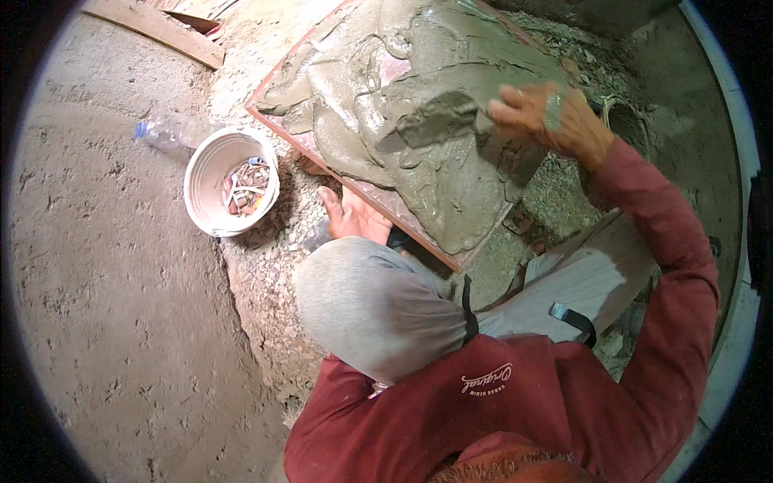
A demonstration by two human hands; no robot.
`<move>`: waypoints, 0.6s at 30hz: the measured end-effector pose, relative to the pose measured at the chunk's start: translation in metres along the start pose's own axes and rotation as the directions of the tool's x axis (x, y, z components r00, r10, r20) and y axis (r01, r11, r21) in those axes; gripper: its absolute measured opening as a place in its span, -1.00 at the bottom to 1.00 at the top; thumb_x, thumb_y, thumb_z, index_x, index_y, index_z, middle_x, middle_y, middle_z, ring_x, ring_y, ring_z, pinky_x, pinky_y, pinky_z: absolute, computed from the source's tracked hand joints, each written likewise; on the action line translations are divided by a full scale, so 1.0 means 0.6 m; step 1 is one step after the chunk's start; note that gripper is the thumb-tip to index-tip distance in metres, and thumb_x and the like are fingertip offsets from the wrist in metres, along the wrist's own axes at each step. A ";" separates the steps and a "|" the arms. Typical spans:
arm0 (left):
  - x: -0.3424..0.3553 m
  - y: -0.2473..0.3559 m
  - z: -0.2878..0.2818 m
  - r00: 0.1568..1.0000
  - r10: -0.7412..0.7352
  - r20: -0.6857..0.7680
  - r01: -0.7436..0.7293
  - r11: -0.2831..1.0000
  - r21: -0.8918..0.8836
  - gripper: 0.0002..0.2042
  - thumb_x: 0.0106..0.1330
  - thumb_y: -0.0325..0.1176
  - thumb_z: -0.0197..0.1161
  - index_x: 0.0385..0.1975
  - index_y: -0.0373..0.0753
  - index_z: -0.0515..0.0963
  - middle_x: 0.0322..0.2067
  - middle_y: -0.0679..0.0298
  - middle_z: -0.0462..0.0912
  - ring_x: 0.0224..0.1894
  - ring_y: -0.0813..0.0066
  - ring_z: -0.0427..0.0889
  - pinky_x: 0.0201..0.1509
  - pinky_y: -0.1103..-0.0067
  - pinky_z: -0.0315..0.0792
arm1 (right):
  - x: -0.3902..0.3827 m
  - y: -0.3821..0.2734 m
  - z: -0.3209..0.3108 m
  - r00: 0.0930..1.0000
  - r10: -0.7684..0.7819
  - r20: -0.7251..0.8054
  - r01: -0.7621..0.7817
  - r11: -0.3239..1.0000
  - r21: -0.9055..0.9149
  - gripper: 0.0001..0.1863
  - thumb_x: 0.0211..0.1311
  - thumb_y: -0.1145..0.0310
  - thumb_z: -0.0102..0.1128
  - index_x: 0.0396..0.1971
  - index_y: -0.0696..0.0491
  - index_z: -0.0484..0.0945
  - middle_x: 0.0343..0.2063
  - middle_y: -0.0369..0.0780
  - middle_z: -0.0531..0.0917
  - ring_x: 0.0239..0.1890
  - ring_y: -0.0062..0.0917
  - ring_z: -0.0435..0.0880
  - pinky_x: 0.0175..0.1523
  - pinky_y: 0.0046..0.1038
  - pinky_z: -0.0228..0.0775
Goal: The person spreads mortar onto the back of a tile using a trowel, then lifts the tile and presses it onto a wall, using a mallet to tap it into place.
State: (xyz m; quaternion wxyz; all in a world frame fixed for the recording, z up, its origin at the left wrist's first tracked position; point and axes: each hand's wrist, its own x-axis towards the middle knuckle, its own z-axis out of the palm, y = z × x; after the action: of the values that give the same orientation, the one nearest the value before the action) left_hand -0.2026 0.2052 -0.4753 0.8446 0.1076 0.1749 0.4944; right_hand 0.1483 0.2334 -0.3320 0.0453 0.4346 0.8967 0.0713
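Note:
A large reddish tile lies flat on gravel, its upper face covered with wet grey mortar. My right hand is closed on the handle of a trowel whose mortar-coated blade lies on the mortar near the tile's middle. My left hand rests with fingers spread at the tile's near edge, holding nothing. My red sleeves and a bent knee in grey trousers fill the lower middle and hide part of the tile's near corner.
A white bucket with several small coloured pieces inside stands left of the tile. A clear plastic bottle lies beside it. A wooden plank lies at the top left. Rough concrete floor spreads to the left.

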 end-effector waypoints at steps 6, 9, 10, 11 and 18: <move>0.002 -0.001 0.006 1.000 -0.007 0.021 0.007 1.000 0.014 -0.08 0.41 0.42 -0.10 0.55 -0.15 -0.08 0.50 0.06 0.10 0.48 0.03 0.21 0.45 0.01 0.24 | 0.074 0.076 0.068 0.975 0.088 -0.206 -0.083 0.996 0.032 -0.71 0.47 0.06 0.07 -0.19 -0.01 0.39 -0.30 -0.19 0.50 -0.27 -0.28 0.63 -0.24 -0.28 0.46; 0.000 0.002 -0.005 0.999 -0.011 -0.042 0.010 1.000 -0.003 -0.08 0.41 0.41 -0.10 0.55 -0.14 -0.10 0.50 0.06 0.10 0.48 0.02 0.21 0.46 0.01 0.24 | 0.081 0.058 0.055 0.935 0.350 0.052 -0.350 0.893 0.283 -0.62 0.52 -0.04 0.01 -0.13 0.02 0.43 -0.34 -0.16 0.53 -0.24 -0.29 0.63 -0.20 -0.35 0.48; -0.004 0.006 -0.013 0.999 0.001 -0.051 -0.001 1.000 -0.002 -0.08 0.41 0.41 -0.10 0.55 -0.14 -0.10 0.50 0.06 0.10 0.48 0.02 0.21 0.46 0.01 0.24 | 0.081 0.015 0.016 0.854 0.404 0.328 -0.519 0.634 0.573 -0.59 0.52 -0.06 -0.01 -0.11 0.04 0.44 -0.36 -0.13 0.53 -0.25 -0.28 0.63 -0.20 -0.36 0.49; -0.005 0.008 -0.014 0.999 0.018 -0.047 -0.018 1.000 0.005 -0.08 0.41 0.41 -0.10 0.55 -0.15 -0.10 0.50 0.06 0.09 0.48 0.02 0.21 0.46 0.01 0.24 | 0.074 -0.019 -0.016 0.739 0.332 0.587 -0.670 0.260 0.696 -0.56 0.53 -0.08 -0.02 -0.08 0.06 0.45 -0.39 -0.11 0.54 -0.26 -0.27 0.63 -0.19 -0.36 0.50; 0.000 -0.002 -0.016 0.998 0.014 0.068 -0.013 1.000 -0.006 -0.09 0.42 0.40 -0.11 0.56 -0.15 -0.09 0.51 0.06 0.08 0.49 0.03 0.20 0.46 0.02 0.23 | 0.055 -0.040 0.012 0.961 0.275 0.026 -0.269 0.911 0.313 -0.68 0.47 0.11 0.06 -0.04 0.06 0.43 -0.29 0.01 0.59 -0.25 0.00 0.68 -0.20 -0.11 0.57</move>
State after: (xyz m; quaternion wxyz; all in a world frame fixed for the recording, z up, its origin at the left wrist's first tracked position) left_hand -0.2053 0.2050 -0.4843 0.8470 0.1235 0.1440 0.4967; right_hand 0.1101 0.2454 -0.3435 -0.0429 0.5560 0.8277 -0.0623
